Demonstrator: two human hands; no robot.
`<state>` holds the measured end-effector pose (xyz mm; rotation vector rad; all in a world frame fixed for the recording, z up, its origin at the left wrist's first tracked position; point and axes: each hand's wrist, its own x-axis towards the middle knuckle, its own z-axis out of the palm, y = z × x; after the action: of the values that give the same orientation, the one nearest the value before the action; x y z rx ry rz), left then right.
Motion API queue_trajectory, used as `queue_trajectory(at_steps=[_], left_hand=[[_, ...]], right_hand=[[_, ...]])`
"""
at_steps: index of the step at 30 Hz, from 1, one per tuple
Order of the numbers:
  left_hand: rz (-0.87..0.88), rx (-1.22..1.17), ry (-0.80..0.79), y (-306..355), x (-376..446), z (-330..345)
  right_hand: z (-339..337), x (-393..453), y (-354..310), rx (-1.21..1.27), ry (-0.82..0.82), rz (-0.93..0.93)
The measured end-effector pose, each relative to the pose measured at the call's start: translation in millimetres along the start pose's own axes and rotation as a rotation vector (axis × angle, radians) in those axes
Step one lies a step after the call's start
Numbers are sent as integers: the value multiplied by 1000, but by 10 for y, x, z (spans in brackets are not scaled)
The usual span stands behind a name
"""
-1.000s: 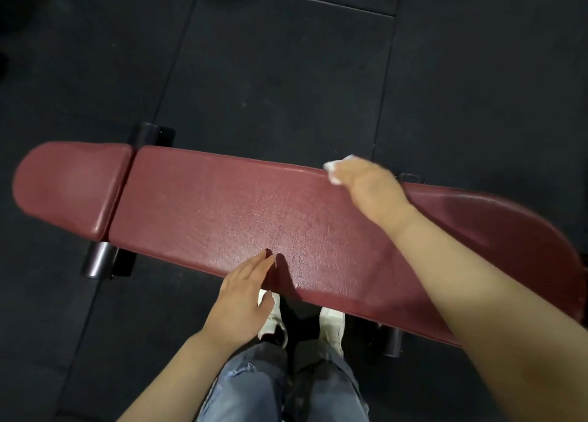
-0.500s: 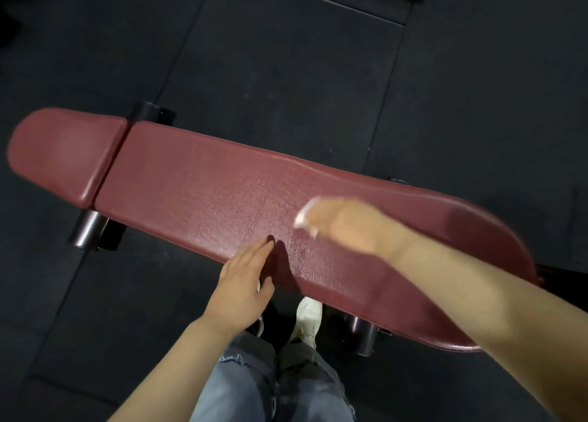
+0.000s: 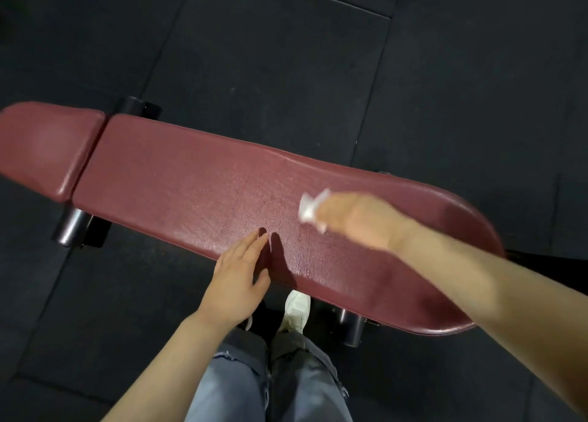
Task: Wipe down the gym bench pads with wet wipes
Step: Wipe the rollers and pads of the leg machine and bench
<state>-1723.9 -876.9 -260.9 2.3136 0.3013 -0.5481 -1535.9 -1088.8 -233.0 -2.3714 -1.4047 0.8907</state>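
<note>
While left hand (image 3: 237, 278) rests flat on long pad (image 3: 197, 192), right hand (image 3: 356, 219) grip bunches wipe (image 3: 310, 208).

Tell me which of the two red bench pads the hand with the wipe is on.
The long pad, right of the gap. The right hand presses the white wipe there; the short pad lies untouched.

The long pad (image 3: 197, 195) runs across the view from nine o'clock toward four o'clock, with the short pad (image 3: 44, 148) butted against its nine o'clock end. The right hand (image 3: 359, 221) is over the long pad toward three o'clock, the wipe (image 3: 310, 210) at its fingertips. The left hand (image 3: 238, 278) rests on the pad's six o'clock edge. A shoe (image 3: 297, 310) sits on the floor (image 3: 286, 71) below that edge, with the legs (image 3: 273, 383) at six o'clock.
</note>
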Motion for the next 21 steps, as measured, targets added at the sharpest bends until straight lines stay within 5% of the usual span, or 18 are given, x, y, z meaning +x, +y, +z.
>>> queue_trajectory(at_steps=[2, 4, 8, 10, 12, 14, 18, 21], left_hand=[[4, -3, -4, 48, 5, 14], [10, -13, -8, 105, 10, 7], [19, -25, -37, 204, 33, -17], [30, -21, -53, 238, 43, -17], [34, -18, -59, 263, 51, -20], [25, -16, -60, 281, 76, -27], [9, -42, -73, 351, 100, -16], [24, -57, -101, 415, 104, -13]], right_hand=[[-74, 54, 191, -38, 231, 282], [68, -16, 156, -65, 301, 300], [684, -656, -597, -42, -19, 31], [744, -817, -461, -122, -15, -259], [462, -654, -275, -99, -75, -284], [133, -363, 54, -163, 71, -163], [-156, -218, 630, -158, 329, 561], [136, -546, 326, -56, 282, 548]])
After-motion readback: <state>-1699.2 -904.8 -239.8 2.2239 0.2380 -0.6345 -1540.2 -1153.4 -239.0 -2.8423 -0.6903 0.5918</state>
